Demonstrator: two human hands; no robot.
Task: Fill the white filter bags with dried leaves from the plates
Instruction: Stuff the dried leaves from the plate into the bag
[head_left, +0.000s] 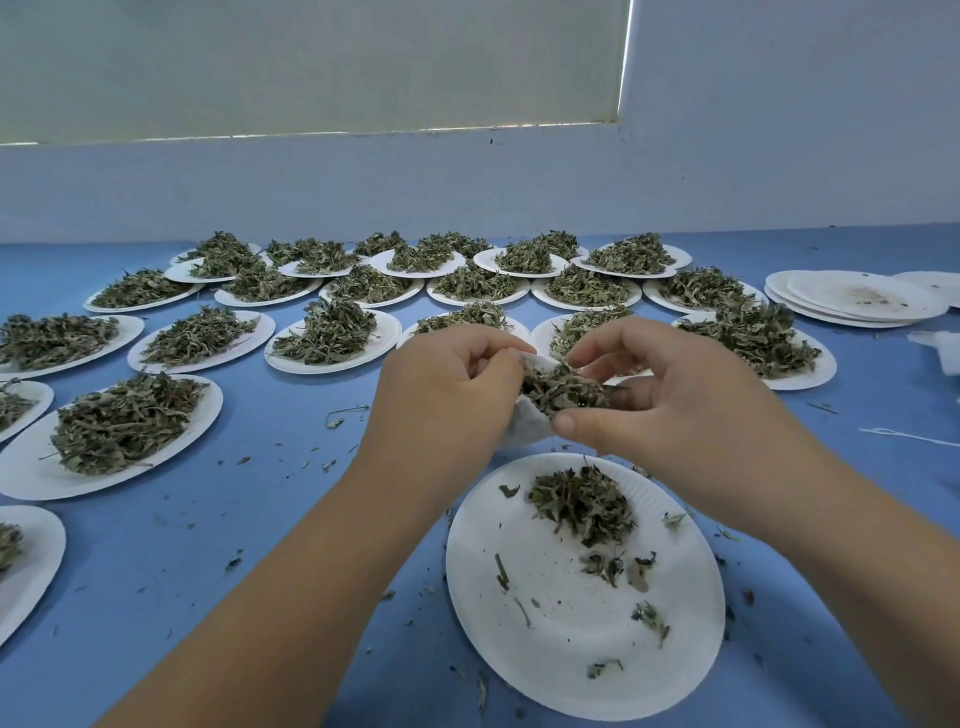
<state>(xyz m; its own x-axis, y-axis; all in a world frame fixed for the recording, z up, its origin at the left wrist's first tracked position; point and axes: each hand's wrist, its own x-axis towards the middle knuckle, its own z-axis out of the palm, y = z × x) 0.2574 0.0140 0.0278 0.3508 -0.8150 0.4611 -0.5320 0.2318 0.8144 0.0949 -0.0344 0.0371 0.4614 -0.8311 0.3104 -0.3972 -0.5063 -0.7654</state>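
Two hands, one bag, leaves at its mouth.

I saw the left hand (457, 379) with fingers curled, pinching the rim of the single white bag (523, 427). The right hand (675, 400), close beside it, was half closed, its thumb and fingertips nipping a clump of leaves (563, 391) at the bag's mouth. That mouth faced the right hand. I could not tell the bag's long axis, as the left hand hid most of it. Just below both hands lay one plate (524, 613) with a small heap. Beyond the hands I counted about twenty heaped plates, too overlapped for an exact count. Far right of the right hand sat one stack (852, 304) of empty plates.
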